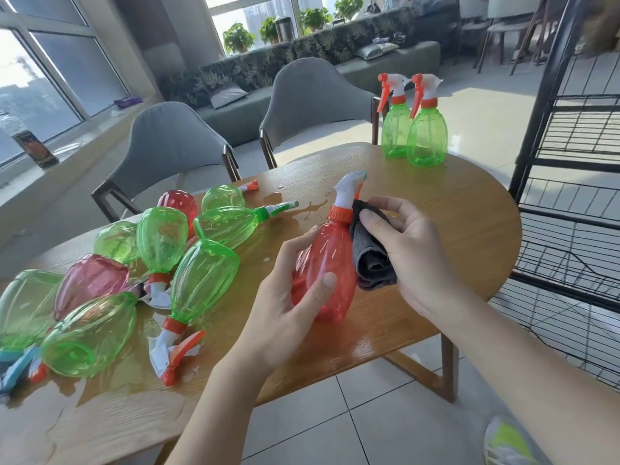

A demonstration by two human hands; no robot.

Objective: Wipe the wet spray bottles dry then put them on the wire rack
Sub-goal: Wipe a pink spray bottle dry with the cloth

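Note:
My left hand (288, 293) grips the body of a red spray bottle (330, 260) with a white spray head, held tilted over the wooden table (453, 209). My right hand (402, 243) holds a folded dark grey cloth (370, 260) against the bottle's right side, near its orange collar. Several wet green and red spray bottles (201, 276) lie in a heap on the table's left half, in puddles of water. Two green spray bottles (416, 129) stand upright at the table's far right corner. The black wire rack (570, 162) stands to the right of the table.
Two grey chairs (312, 105) stand behind the table. A puddle (302, 209) spreads across the table's middle. Beyond are a long bench with cushions, potted plants and windows. A tiled floor lies below, with my shoe (506, 441) at bottom right.

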